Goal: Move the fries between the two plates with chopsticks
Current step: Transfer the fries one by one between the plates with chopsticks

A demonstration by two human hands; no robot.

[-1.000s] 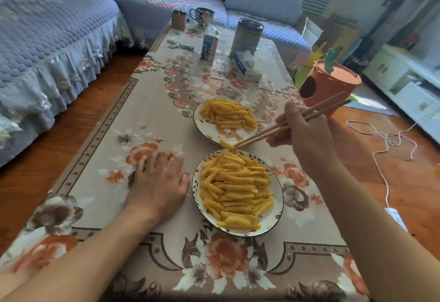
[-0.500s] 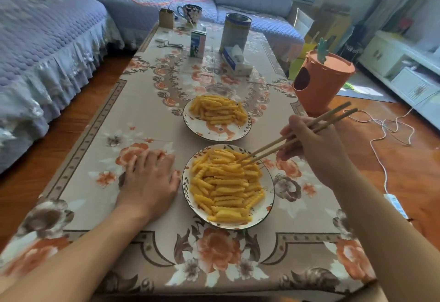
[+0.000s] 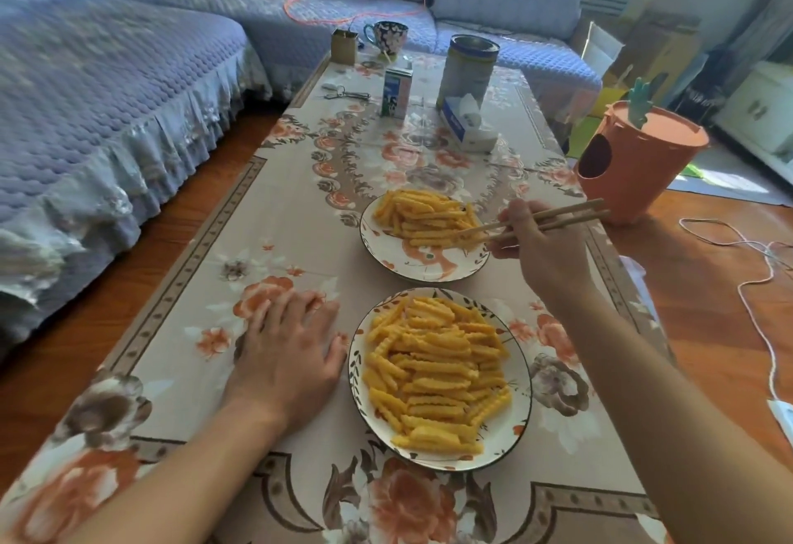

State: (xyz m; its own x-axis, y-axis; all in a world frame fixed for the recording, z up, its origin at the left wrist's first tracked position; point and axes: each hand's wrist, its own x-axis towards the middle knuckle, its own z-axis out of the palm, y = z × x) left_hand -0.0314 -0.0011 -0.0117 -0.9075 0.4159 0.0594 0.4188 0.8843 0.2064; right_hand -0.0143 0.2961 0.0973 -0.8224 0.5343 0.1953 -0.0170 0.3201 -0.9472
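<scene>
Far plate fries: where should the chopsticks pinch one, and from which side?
Probably take a top fry at the pile's right edge, pinched across its middle. The chopsticks in the right hand already come in from the right, tips there; fries on the far plate lie loosely stacked, so top ones lift free.

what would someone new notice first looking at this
Two plates piled with yellow crinkle fries: the near plate sits at the table's front between the arms, the far plate just beyond it. The right hand holds chopsticks whose tips reach into the far plate's fries, while the left hand rests flat on the floral cloth beside the near plate. An orange carrot-shaped bin stands off the table's right edge.
</scene>
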